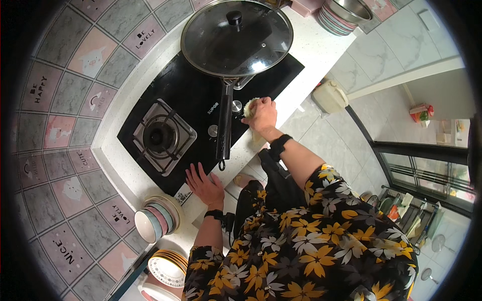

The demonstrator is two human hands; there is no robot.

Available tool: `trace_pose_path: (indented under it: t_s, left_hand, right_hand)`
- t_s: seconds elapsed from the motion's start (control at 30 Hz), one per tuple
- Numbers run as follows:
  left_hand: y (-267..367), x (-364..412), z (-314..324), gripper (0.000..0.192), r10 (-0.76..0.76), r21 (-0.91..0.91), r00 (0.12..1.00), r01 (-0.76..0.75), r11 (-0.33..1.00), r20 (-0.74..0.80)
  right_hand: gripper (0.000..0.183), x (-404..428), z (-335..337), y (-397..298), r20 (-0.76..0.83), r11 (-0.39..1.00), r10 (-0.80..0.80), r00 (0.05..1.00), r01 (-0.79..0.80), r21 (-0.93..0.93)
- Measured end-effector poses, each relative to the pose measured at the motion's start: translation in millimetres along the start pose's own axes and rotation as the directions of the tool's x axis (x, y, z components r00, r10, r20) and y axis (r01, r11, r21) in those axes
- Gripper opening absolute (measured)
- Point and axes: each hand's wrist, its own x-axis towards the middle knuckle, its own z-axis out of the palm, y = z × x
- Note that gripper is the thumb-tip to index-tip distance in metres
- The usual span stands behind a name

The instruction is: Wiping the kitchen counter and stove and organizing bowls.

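My right hand [262,114] holds a pale crumpled cloth or scrubber [250,108], partly hidden by the fingers, at the front edge of a black glass gas cooktop [203,88], just right of a silver control knob [237,106]. With its fingers spread, my left hand [204,185] rests at the cooktop's front left corner and holds nothing. A large pan with a glass lid [241,45] covers the far burner, its black handle [224,124] reaching over the front edge between my hands. The near burner [160,137], with its metal pan support, is uncovered.
Stacked bowls [150,225] and patterned plates [167,268] stand beside my left forearm. More bowls with a steel basin [348,11] are at the counter's far end. A beige plastic jug [330,96] stands on the floor. A tiled wall [73,128] borders the counter.
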Motion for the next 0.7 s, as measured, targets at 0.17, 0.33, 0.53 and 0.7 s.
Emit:
trace_pose_path:
  t_s: [0.17,0.33,0.53,0.7]
  left_hand:
    - [-3,-2,1,0.051,0.007,0.013,1.000,-0.007,1.000,-0.014]
    - [-3,-2,3,0.051,-0.005,0.005,1.000,0.005,1.000,0.001]
    - [-2,-2,3,0.052,-0.005,0.015,1.000,0.005,1.000,-0.002]
    - [-2,-1,3,0.052,0.002,0.013,1.000,-0.002,1.000,-0.005]
  right_hand:
    - [0.076,7,6,-15,0.023,0.992,0.123,0.992,-0.122,-0.033]
    - [0.075,16,6,-15,0.041,0.985,0.163,0.986,-0.160,-0.069]
    - [0.069,13,3,-24,0.048,0.978,0.185,0.982,-0.179,-0.103]
    - [0.070,18,1,-20,0.071,0.980,0.183,0.981,-0.176,-0.095]
